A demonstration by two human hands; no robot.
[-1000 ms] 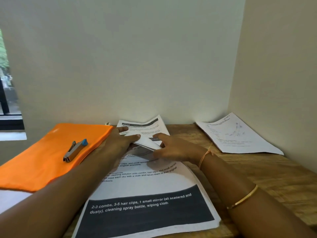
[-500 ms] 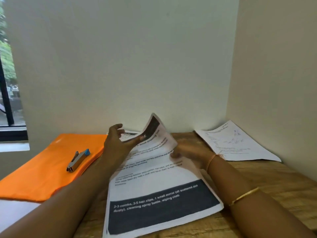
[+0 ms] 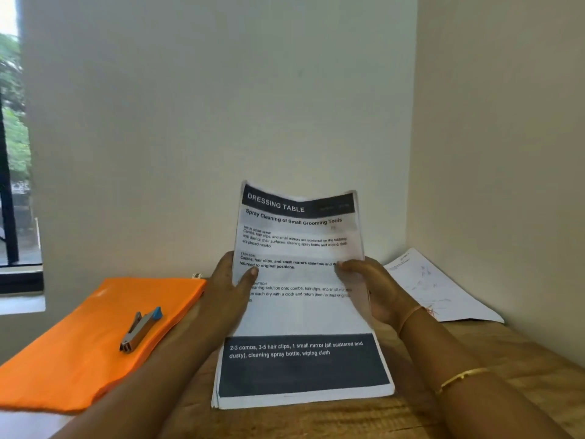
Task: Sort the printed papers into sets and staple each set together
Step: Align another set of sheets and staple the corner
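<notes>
Finding: the papers (image 3: 300, 312) are in the middle of the counter (image 3: 512, 372), directly in front of the person. The bottom edge rests on the wood and the top is raised toward the back wall.

Left hand (image 3: 226, 293): grips the left side edge about halfway up, thumb laid across the printed face, fingers hidden behind the sheets.

Right hand (image 3: 372, 288): grips the right side edge at the same height, curled round the margin.

Judgement on the hold: a grip on both edges at matching height, with the bottom edge on the wood, suits squaring the sheets into one even set before stapling. It also turns the front page toward the person for reading. Several sheet edges show at the lower left corner, so this is more than one page (the number cannot be told).

Orientation: the long axis runs from the person up and away toward the wall. The "DRESSING TABLE" heading is at the far, upper end and the dark band at the near end. The print reads upright to the person, and the top bows slightly.

Other items: a stapler (image 3: 141, 329) lies on an orange folder (image 3: 79, 350) to the left, near the left forearm, held by neither hand. This looks like deliberate staging for the next step. A separate printed sheet (image 3: 443, 289) lies flat in the right corner, well apart, probably sorted out.
</notes>
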